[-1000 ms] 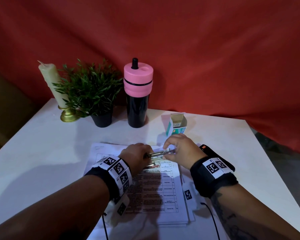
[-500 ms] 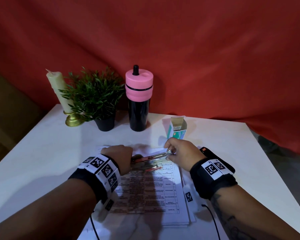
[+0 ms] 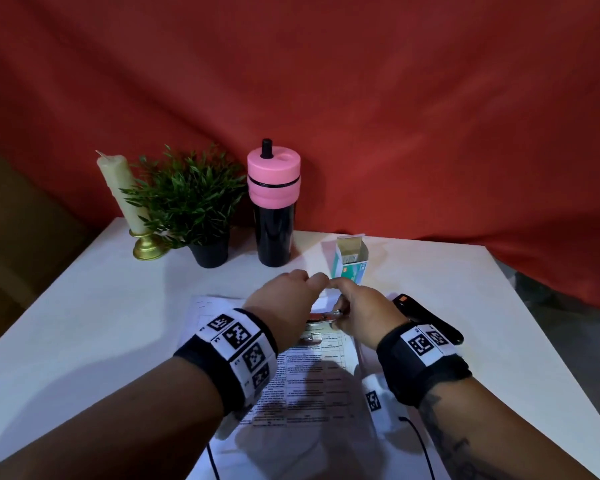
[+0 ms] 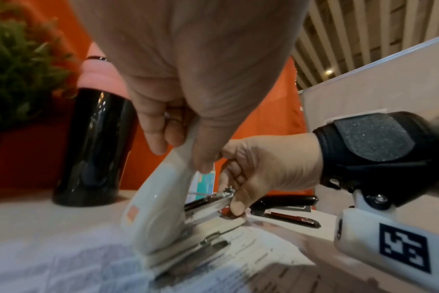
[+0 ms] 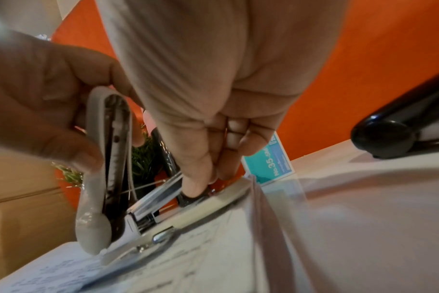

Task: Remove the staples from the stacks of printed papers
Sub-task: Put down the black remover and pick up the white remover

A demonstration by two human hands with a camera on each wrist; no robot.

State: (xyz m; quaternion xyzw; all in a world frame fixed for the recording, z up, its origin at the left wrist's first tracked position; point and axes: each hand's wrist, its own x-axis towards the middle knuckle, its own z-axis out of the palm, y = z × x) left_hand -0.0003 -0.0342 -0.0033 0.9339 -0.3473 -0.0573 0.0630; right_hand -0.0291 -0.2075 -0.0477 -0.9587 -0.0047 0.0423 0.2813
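Note:
A white stapler lies open on the stack of printed papers (image 3: 312, 375). My left hand (image 4: 180, 158) grips its white top cover (image 4: 160, 198) and holds it swung up, nearly upright. My right hand (image 5: 211, 180) pinches the front end of the metal staple magazine (image 5: 158, 194), which slopes up from the base. A strip of staples (image 4: 226, 192) shows at the magazine's tip by the right thumb. In the head view the left hand (image 3: 284, 299) and the right hand (image 3: 361, 313) meet over the top edge of the papers and hide most of the stapler.
An opened staple box (image 3: 352, 261) stands just beyond my hands. A black stapler (image 3: 426, 320) lies to the right of the papers. A pink-lidded black bottle (image 3: 274, 209), a potted plant (image 3: 194, 202) and a candle (image 3: 118, 192) line the table's back left.
My left hand has gone from beside the stapler's rear to above it, lifting the white cover upright. My right hand has stayed on the magazine's front end.

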